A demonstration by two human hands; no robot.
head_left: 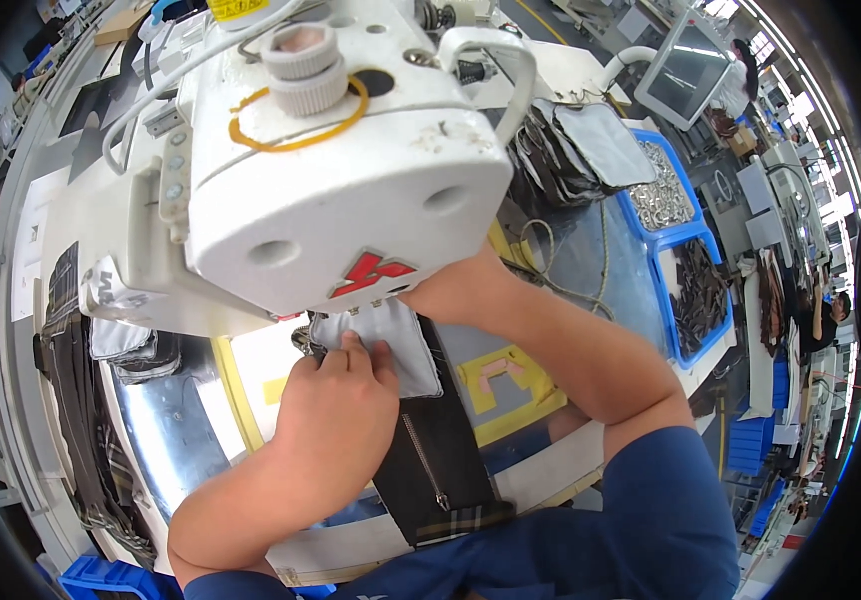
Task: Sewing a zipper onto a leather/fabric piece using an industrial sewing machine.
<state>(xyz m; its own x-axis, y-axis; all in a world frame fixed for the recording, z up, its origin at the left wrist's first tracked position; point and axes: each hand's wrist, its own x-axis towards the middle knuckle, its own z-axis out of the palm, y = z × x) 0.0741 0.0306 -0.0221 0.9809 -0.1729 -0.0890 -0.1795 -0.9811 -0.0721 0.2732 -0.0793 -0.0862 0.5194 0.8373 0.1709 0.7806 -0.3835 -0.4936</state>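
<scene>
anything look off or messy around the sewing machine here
Nothing stands out. The left hand presses flat on the grey fabric piece over the black zippered panel under the white sewing machine head. The right hand is hidden behind the head. The blue bin of metal parts shows no spill.

sewing machine head [331, 170] crowds the hands from above; right side seems open.

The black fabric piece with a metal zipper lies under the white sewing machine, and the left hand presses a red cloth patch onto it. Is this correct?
Not quite: the cloth patch is light grey, not red, as the head view shows. The rest holds: the left hand presses it onto the black fabric piece with a metal zipper, under the white sewing machine.
</scene>
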